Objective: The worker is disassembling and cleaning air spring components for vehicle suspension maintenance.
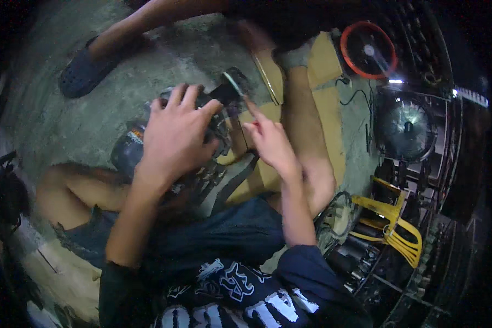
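Between my legs lies a dark, rounded machine part, much of it hidden under my left hand. That hand rests over the part with its fingers spread and bent at the tips. To its right, my right hand is closed, with the index finger stretched forward along a slim tool that shows a pale strip. Blur hides the tool's exact kind. Just beside the strip is a flat black piece. A dark strap-like piece runs below my hands.
Cardboard lies under my right leg on the concrete floor. Another person's foot in a dark clog is at far left. On the right stand an orange-rimmed fan, a second fan, a yellow frame and a metal rack.
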A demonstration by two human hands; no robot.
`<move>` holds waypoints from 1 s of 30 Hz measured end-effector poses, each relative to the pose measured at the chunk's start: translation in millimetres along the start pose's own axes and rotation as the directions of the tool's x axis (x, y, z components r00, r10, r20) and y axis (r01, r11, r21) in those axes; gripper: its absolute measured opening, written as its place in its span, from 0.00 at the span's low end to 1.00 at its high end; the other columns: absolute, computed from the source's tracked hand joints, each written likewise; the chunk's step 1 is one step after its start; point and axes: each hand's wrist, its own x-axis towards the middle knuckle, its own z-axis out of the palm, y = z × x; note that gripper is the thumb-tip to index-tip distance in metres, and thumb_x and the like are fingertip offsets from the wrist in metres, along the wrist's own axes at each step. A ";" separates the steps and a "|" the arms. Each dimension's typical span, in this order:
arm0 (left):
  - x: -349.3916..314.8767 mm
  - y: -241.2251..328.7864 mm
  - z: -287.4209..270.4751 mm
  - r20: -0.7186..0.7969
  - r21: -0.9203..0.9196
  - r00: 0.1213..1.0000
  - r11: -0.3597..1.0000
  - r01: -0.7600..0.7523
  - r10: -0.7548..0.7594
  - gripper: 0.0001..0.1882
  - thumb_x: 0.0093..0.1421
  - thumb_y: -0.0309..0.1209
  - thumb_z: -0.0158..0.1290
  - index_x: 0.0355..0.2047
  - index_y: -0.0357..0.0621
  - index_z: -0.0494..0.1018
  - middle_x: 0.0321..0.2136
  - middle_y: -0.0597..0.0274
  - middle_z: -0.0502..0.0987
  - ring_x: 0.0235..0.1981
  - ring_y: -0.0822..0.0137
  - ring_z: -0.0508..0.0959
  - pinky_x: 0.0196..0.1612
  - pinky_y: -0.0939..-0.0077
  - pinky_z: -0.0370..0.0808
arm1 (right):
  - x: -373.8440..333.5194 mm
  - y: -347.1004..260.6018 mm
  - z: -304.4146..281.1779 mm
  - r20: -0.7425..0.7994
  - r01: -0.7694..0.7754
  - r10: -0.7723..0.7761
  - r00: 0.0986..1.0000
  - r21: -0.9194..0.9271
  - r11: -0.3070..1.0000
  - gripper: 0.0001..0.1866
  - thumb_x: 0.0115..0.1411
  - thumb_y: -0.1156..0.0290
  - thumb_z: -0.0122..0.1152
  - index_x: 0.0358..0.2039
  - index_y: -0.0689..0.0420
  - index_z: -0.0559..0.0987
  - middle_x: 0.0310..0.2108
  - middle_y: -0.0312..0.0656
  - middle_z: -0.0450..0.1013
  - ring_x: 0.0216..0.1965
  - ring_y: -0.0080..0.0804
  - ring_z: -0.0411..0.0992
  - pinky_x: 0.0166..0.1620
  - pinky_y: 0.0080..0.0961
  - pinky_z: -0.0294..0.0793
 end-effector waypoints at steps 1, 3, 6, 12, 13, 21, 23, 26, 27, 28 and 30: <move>-0.1 0.1 1.4 -0.007 0.003 1.000 1.000 0.000 0.000 0.32 0.47 0.38 0.67 0.55 0.58 0.74 0.60 0.55 0.70 0.65 0.50 0.67 0.60 0.48 0.69 | -3.1 0.8 -4.8 -0.012 -0.037 0.037 0.999 0.018 0.999 0.30 0.69 0.66 0.56 0.71 0.42 0.65 0.35 0.61 0.77 0.42 0.58 0.78 0.43 0.45 0.76; 0.5 -0.9 2.6 -0.021 -0.010 0.999 1.000 -0.024 0.024 0.32 0.47 0.38 0.66 0.56 0.58 0.74 0.59 0.55 0.71 0.64 0.50 0.67 0.59 0.48 0.69 | 3.4 3.4 -10.0 0.011 -0.039 0.039 0.999 0.044 0.998 0.29 0.69 0.66 0.56 0.70 0.43 0.66 0.37 0.62 0.77 0.43 0.58 0.78 0.45 0.44 0.75; 0.5 0.1 2.4 -0.025 -0.003 0.999 0.999 -0.040 0.039 0.32 0.47 0.37 0.65 0.56 0.58 0.75 0.59 0.54 0.71 0.64 0.50 0.68 0.59 0.47 0.69 | 31.8 5.9 -2.6 -0.004 -0.039 0.039 0.999 0.076 0.996 0.29 0.69 0.65 0.55 0.70 0.45 0.67 0.40 0.63 0.77 0.46 0.60 0.77 0.50 0.43 0.74; 3.5 0.8 0.3 -0.009 0.021 1.000 0.999 -0.025 0.025 0.33 0.47 0.36 0.65 0.57 0.58 0.75 0.59 0.54 0.71 0.64 0.50 0.68 0.59 0.48 0.69 | 21.4 5.0 3.6 -0.027 0.064 -0.061 0.998 0.149 0.987 0.29 0.69 0.65 0.53 0.71 0.45 0.66 0.35 0.60 0.77 0.40 0.54 0.79 0.50 0.40 0.75; 3.1 0.6 0.4 0.014 0.026 1.000 1.000 -0.009 0.008 0.33 0.47 0.36 0.65 0.57 0.59 0.74 0.59 0.54 0.70 0.64 0.50 0.67 0.59 0.48 0.69 | 10.2 7.6 -3.7 -0.035 0.137 -0.133 0.991 0.166 0.977 0.29 0.69 0.65 0.53 0.71 0.45 0.66 0.35 0.60 0.77 0.40 0.54 0.79 0.50 0.40 0.75; 2.3 4.7 -1.2 0.040 0.018 0.999 0.999 -0.029 0.028 0.33 0.47 0.35 0.65 0.57 0.59 0.74 0.61 0.56 0.69 0.65 0.51 0.66 0.61 0.49 0.68 | 45.5 19.3 1.1 -0.076 0.081 -0.066 0.995 0.221 0.972 0.29 0.69 0.66 0.54 0.70 0.48 0.67 0.26 0.44 0.69 0.30 0.30 0.67 0.41 0.31 0.72; 4.9 4.8 -2.8 0.030 0.038 0.999 0.999 -0.015 0.014 0.33 0.48 0.35 0.65 0.57 0.60 0.74 0.61 0.56 0.69 0.66 0.51 0.66 0.61 0.49 0.68 | 49.7 18.6 9.2 -0.173 0.281 -0.244 0.954 0.242 0.929 0.29 0.69 0.66 0.54 0.71 0.52 0.66 0.26 0.39 0.64 0.30 0.26 0.63 0.39 0.28 0.70; 5.0 5.0 -4.8 0.057 0.027 0.998 1.000 -0.004 0.002 0.33 0.47 0.35 0.65 0.57 0.60 0.74 0.61 0.56 0.69 0.66 0.51 0.65 0.61 0.48 0.68 | 24.8 19.5 8.7 -0.017 -0.025 0.028 0.999 0.159 0.987 0.30 0.69 0.67 0.54 0.71 0.51 0.65 0.25 0.38 0.63 0.29 0.26 0.62 0.37 0.27 0.70; 4.6 5.2 -5.1 0.062 0.034 0.998 0.999 -0.004 0.002 0.34 0.47 0.35 0.66 0.57 0.60 0.74 0.61 0.55 0.69 0.66 0.50 0.65 0.60 0.48 0.68 | 13.3 20.2 7.2 -0.049 0.079 -0.071 0.996 0.184 0.980 0.30 0.69 0.67 0.54 0.71 0.51 0.65 0.25 0.38 0.63 0.29 0.26 0.62 0.37 0.27 0.70; 4.8 3.8 -6.1 0.020 0.042 1.000 0.999 -0.012 0.011 0.34 0.47 0.35 0.66 0.57 0.60 0.74 0.61 0.55 0.69 0.66 0.50 0.65 0.60 0.48 0.68 | 4.8 20.6 5.3 -0.037 0.044 -0.036 0.999 0.238 0.970 0.29 0.69 0.67 0.54 0.71 0.51 0.66 0.25 0.38 0.62 0.28 0.25 0.61 0.36 0.27 0.69; 4.2 4.0 -5.9 0.053 0.027 0.998 0.999 -0.017 0.016 0.34 0.46 0.36 0.67 0.57 0.61 0.74 0.62 0.56 0.68 0.66 0.50 0.65 0.59 0.48 0.69 | 3.0 21.1 2.8 -0.033 0.018 -0.009 0.999 0.285 0.958 0.29 0.70 0.67 0.54 0.71 0.50 0.66 0.24 0.38 0.61 0.27 0.25 0.61 0.34 0.27 0.69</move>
